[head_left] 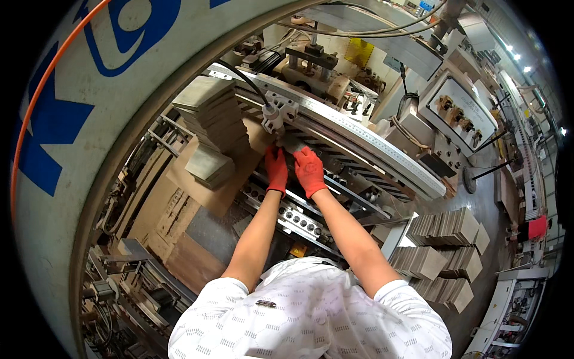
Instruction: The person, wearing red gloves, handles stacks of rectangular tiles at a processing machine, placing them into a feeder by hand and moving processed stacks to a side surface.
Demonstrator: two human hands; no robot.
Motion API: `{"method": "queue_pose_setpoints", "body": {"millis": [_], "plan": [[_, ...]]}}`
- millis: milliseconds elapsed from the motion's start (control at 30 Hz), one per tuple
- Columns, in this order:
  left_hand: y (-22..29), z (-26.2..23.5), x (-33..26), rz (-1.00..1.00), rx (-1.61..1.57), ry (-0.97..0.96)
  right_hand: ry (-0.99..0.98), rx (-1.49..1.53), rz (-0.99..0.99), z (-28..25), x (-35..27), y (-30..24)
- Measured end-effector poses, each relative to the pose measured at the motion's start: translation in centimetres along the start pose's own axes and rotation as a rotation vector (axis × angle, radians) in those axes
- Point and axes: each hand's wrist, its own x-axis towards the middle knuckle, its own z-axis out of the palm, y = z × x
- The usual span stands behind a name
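Both my hands wear red gloves and reach forward to a machine bed in the middle of the view. Between their fingertips lies a small grey tile-like piece [292, 143], partly hidden by the gloves. My left hand [275, 171] is closed at its left edge, close under a white metal machine head [275, 113] with a black hose. On the other side, my right hand [310, 172] has its fingers bent over the piece's near right edge. A tall, uneven stack of grey tiles [206, 110] and a lower tile stack [209, 166] stand left of my hands on brown cardboard [197, 190].
A long metal rail with a scale [359, 134] runs beyond my hands. Rollers on a light bar [299, 221] lie nearer me. Several tile stacks [445, 230] stand at right, below a control box [459, 113]. A large white machine arm [66, 113] curves along the left.
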Motion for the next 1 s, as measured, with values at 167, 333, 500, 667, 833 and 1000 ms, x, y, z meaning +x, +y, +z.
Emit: {"method": "queue_pose_setpoints", "body": {"millis": [167,333,500,667,833,1000], "plan": [[-0.6,0.6,0.0,-0.015,-0.004,0.003,0.006,-0.021,0.027,0.0,-0.2,0.2],[-2.6,0.1,0.4,-0.007,-0.049,0.016,-0.011,-0.013,0.057,0.0,0.5,-0.8],[-1.2,2.3,0.0,-0.103,-0.373,0.139,-0.006,-0.026,0.042,-0.3,0.8,1.4],[-3.5,0.6,-2.1,-0.207,-0.337,0.133,-0.067,-0.031,-0.027,-0.6,2.3,-1.7],[7.1,1.1,-9.5,-0.261,-0.082,0.156,-0.025,-0.04,0.008,-0.7,1.5,1.7],[8.1,-10.9,-10.5,0.05,0.109,0.31,-0.108,-0.021,0.037,1.2,1.6,0.8]]}}
